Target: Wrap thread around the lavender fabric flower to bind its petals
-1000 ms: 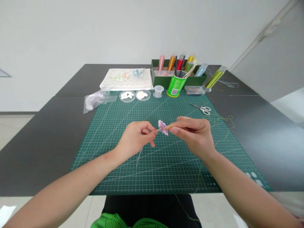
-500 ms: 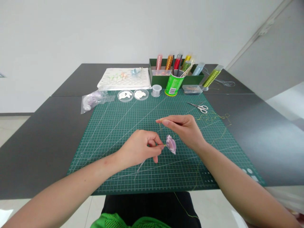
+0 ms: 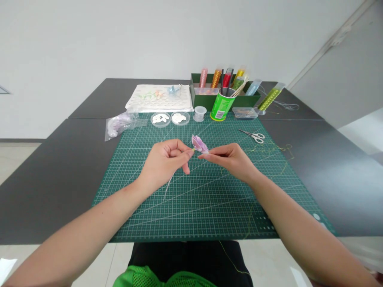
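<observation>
A small, pale purple flower with thin, layered, cupped petals point(image 3: 200, 144) is held in the air over the middle of a dark green, gridded cutting mat point(image 3: 143, 217), well apart from the mat's left and right edges. Its petals are pointed up and to the right, with paler rims, and beneath them a short yellow-green stem point(image 3: 194, 150) is seen. The stem is pinched between the thumb and forefinger of the left hand point(image 3: 164, 160), whose other fingers are loosely curled; below that hand, thin whitish strands point(image 3: 168, 187) are seen hanging toward the mat's near edge. The thumb and fingers of the right hand point(image 3: 235, 162) are brought narrowly together, and the lower right petals are met by their tips; whether a petal is actually gripped cannot be told. Compared with half a second ago, the flower is shown closer to the mat's far edge and tipped upward, where it was turned to the right and left apart from the right fingers. Near the mat's right edge, the white-handled metal scissors point(image 3: 254, 136) are left unmoved, with fine yellow-green thread point(image 3: 287, 147) trailed across that edge.
</observation>
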The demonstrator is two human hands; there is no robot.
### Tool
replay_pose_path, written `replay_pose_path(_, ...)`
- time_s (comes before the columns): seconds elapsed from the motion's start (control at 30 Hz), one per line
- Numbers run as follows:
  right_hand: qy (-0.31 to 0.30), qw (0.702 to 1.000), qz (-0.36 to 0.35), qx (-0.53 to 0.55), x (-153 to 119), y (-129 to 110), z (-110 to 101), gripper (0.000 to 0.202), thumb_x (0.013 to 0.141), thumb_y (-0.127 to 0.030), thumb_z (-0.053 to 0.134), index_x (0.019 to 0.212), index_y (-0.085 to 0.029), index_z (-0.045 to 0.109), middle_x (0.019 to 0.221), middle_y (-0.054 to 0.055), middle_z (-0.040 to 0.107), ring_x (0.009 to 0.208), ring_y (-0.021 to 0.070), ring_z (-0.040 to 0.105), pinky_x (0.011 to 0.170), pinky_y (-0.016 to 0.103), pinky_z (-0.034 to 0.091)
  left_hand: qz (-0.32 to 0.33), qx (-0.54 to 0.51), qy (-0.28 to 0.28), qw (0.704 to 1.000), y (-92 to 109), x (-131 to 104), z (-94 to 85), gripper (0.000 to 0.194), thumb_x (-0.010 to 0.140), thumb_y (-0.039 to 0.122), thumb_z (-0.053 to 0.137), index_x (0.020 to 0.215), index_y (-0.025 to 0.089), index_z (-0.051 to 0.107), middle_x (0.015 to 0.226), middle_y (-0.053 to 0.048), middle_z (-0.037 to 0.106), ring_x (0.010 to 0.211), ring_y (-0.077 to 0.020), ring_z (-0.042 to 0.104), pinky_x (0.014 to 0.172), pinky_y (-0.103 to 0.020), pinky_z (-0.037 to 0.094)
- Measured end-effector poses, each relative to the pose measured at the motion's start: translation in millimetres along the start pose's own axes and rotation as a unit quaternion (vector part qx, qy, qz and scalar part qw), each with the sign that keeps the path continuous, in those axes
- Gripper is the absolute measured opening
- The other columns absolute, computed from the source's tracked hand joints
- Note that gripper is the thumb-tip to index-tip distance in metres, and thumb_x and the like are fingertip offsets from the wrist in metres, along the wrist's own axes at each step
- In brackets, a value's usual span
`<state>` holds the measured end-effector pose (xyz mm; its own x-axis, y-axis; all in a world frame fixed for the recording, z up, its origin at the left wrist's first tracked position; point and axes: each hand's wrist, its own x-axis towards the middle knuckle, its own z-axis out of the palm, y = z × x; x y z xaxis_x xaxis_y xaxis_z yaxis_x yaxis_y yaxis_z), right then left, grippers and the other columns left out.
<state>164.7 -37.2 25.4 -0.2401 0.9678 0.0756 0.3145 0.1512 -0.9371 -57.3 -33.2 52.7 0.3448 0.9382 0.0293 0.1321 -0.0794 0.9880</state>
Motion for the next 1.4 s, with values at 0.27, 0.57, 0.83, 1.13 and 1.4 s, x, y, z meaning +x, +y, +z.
replay_pose_path(0.27, -0.037, 0.999, -0.036, 0.014, -9, -13, -5, 0.024, 0.086, -0.039, 0.075, 0.080, -0.019, 0.086, 0.052, 0.000, 0.059, 0.046, 0.0079, 0.034, 0.043, 0.024, 0.022, -0.024, -0.065, 0.044, 0.997, -3, 7, -1.7, 0.023, 0.075, 0.036, 0.078, 0.067, 0.019, 0.066, 0.044, 0.004, 0.061, 0.044, -0.0094, 0.051, 0.058, -0.025, 0.041)
replay_pose_path(0.57, -0.093, 0.991, -0.089, 0.031, -14, -22, -7, 0.018, 0.088, -0.030, 0.075, 0.081, -0.019, 0.086, 0.054, 0.001, 0.062, 0.048, 0.0086, 0.043, 0.043, 0.024, 0.028, -0.046, -0.067, 0.046, 0.996, -8, 8, 0.0, 0.028, 0.072, 0.039, 0.082, 0.064, 0.018, 0.065, 0.046, 0.003, 0.060, 0.048, -0.0104, 0.051, 0.058, -0.025, 0.042)
replay_pose_path(0.83, -0.123, 0.979, -0.150, 0.056, -19, -28, -7, 0.012, 0.089, -0.020, 0.075, 0.088, -0.016, 0.086, 0.053, 0.000, 0.063, 0.046, 0.0066, 0.044, 0.042, 0.023, 0.028, -0.083, 0.099, -0.002, 0.992, -12, 6, 3.7, 0.013, 0.084, 0.027, 0.066, 0.075, 0.018, 0.069, 0.050, 0.003, 0.067, 0.043, -0.0095, 0.051, 0.048, -0.021, 0.035)
replay_pose_path(1.13, -0.057, 0.987, -0.131, 0.077, -16, -21, -5, 0.014, 0.090, -0.031, 0.075, 0.091, -0.022, 0.087, 0.060, 0.001, 0.069, 0.051, 0.0103, 0.054, 0.045, 0.024, 0.038, -0.042, 0.207, -0.165, 0.963, -11, -8, 14.2, 0.013, 0.087, 0.020, 0.063, 0.075, 0.020, 0.068, 0.054, 0.007, 0.071, 0.037, -0.0079, 0.051, 0.043, -0.020, 0.034)
replay_pose_path(1.4, -0.020, 0.994, -0.082, 0.071, -10, -14, -1, 0.013, 0.086, -0.030, 0.077, 0.088, -0.023, 0.087, 0.069, 0.003, 0.077, 0.057, 0.0125, 0.060, 0.050, 0.024, 0.044, 0.014, 0.234, -0.193, 0.953, -2, -19, 20.1, 0.017, 0.088, 0.014, 0.063, 0.073, 0.020, 0.063, 0.051, 0.012, 0.070, 0.045, -0.0090, 0.063, 0.116, -0.051, 0.035)
